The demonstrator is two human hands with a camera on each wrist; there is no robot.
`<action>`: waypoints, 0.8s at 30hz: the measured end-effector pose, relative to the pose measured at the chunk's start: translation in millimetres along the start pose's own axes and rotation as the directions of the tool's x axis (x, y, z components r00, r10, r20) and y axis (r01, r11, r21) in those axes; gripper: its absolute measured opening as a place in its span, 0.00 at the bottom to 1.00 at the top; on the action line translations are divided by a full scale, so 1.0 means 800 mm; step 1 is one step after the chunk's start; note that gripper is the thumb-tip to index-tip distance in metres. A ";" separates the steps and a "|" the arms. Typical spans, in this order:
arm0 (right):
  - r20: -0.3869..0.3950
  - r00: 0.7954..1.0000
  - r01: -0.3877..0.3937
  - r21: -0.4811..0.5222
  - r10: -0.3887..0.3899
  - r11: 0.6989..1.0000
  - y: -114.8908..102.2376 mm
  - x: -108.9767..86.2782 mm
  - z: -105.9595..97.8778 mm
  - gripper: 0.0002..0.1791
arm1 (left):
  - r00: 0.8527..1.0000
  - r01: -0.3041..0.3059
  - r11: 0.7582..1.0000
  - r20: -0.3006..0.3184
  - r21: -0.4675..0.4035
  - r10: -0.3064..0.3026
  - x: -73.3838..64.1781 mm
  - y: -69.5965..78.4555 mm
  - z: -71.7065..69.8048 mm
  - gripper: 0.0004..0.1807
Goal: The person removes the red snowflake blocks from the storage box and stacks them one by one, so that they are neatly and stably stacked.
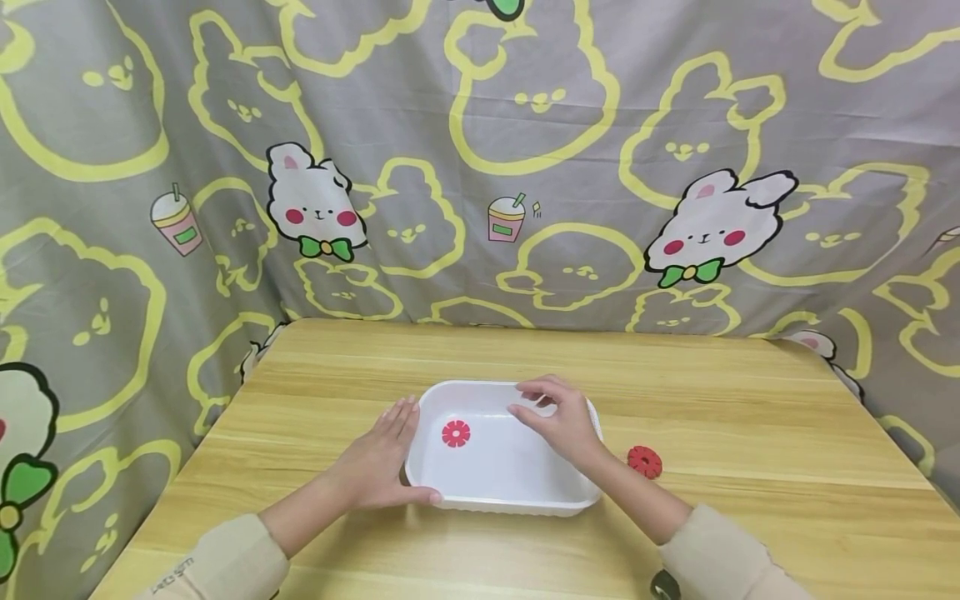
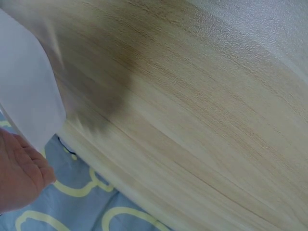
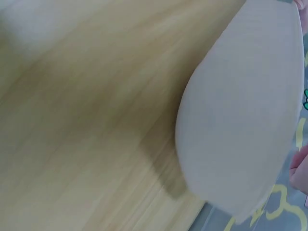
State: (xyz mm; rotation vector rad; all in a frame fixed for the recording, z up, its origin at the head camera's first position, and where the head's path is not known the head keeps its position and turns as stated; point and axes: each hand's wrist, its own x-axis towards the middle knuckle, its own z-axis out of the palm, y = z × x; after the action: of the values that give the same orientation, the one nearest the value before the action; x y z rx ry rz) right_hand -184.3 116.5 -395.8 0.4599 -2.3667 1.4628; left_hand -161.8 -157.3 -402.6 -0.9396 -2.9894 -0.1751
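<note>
A white rectangular tray [image 1: 510, 503] with rounded corners sits on the table in the head view. Inside it, toward the left, lies a red notched plastic disc [image 1: 456, 433]. My left hand [image 1: 378, 458] rests against the tray's left side, its fingers straight along the wall and its thumb at the near rim. Over the tray's right part hovers my right hand [image 1: 558, 417], thumb and fingers bent and apart, with no object visible between them. Another red notched disc [image 1: 645, 462] lies on the table beside my right forearm. Both wrist views show the tray's outer wall [image 3: 236, 110].
The wooden table [image 1: 765, 417] extends on both sides of the tray. A grey curtain [image 1: 420, 108] with yellow outlines and cartoon rabbits hangs behind the table's far edge and along its sides. A small dark object [image 1: 664, 585] shows beside the right sleeve.
</note>
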 end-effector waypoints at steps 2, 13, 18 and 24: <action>0.010 1.000 -0.018 0.014 0.018 1.000 -0.002 0.001 0.010 0.14 | 1.000 0.001 1.000 -0.001 -0.002 -0.001 0.000 0.000 0.000 0.65; 0.105 0.994 -0.013 0.050 0.008 0.999 -0.010 0.010 0.059 0.14 | 1.000 0.005 1.000 0.005 -0.019 -0.005 -0.001 0.000 0.000 0.64; 0.127 0.991 -0.041 0.031 0.037 0.999 -0.006 0.014 0.076 0.14 | 1.000 -0.007 1.000 -0.011 -0.008 0.007 0.000 -0.002 0.000 0.65; 0.165 0.984 -0.075 -0.001 0.074 0.997 0.004 0.016 0.093 0.15 | 0.999 -0.030 0.999 -0.040 0.008 0.031 0.000 -0.003 0.000 0.65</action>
State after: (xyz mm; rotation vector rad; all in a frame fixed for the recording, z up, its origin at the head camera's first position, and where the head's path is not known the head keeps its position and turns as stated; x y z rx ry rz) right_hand -204.4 49.9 -424.5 0.5181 -2.5342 1.5172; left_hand -163.1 -159.2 -402.9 -0.9687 -2.9357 -0.1794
